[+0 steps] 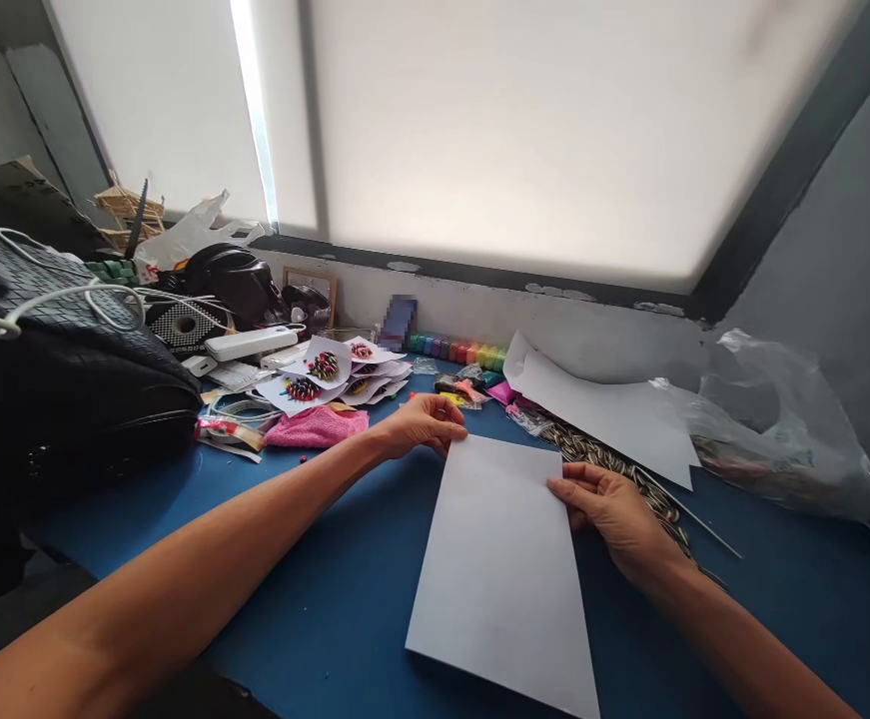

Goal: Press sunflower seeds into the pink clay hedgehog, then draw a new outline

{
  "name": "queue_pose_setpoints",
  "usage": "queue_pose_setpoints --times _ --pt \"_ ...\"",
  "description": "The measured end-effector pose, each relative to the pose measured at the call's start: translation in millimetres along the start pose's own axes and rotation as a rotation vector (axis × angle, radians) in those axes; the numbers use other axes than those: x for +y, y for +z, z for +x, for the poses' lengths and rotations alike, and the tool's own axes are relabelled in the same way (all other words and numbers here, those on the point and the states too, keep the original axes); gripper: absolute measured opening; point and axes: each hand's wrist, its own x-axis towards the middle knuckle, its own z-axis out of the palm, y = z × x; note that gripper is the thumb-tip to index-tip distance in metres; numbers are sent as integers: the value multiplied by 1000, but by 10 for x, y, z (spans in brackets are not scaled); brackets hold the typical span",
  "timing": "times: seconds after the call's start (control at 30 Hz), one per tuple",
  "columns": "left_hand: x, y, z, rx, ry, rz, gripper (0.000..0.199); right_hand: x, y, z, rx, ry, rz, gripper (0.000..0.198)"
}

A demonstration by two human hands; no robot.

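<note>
Head view showed both hands on a white paper [505, 569], which slanted across the middle of the blue table [322, 589], its near end toward the person. Left hand [426, 424] pinched the far left corner, thumb on top and the other fingers curled behind the edge, their tips hidden. Right hand [614, 509] pinched the right edge near the far corner, thumb lying on the upper face and the other fingers at the side and beneath. Whether the paper touched the table along its whole length could not be told.

Striped seeds [606, 454] lay in a heap just beyond the right hand, with a thin stick [693, 514] near them. Behind the seeds rested a larger sheet [606, 409], a clear bag [794, 439] at its right end. Past the left hand lay a pink cloth [317, 427], next to cards [274, 391] bearing colourful seed patterns. Coloured blocks [460, 350] lined the wall, and a black bag [67, 379] stood far left.
</note>
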Motion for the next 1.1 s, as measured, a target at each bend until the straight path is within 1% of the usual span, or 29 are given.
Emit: queue_pose_setpoints --times 0.07,0.17,0.33,0.4,0.5,0.77,0.97,1.1 --pt "22 2 -7 -11 1 -3 42 -12 -5 -12 -5 -6 9 34" --pt "52 4 -22 -42 -16 -5 45 1 -10 -17 5 -25 29 36" --pt "77 10 -66 -158 -128 20 52 52 -12 11 49 -48 50 41" --pt "80 17 -80 -184 -158 27 54 62 -13 18 60 -53 53 42" --pt "80 24 -87 -176 -152 26 55 67 -16 16 65 -55 58 43" --pt "76 7 -62 -102 -105 33 51 73 -22 19 51 -46 57 44" --pt "94 12 -72 -111 -96 13 52 70 -19 13 25 -44 54 42" --pt "93 30 -69 -101 -58 9 51 51 -38 10 -5 -46 47 41"
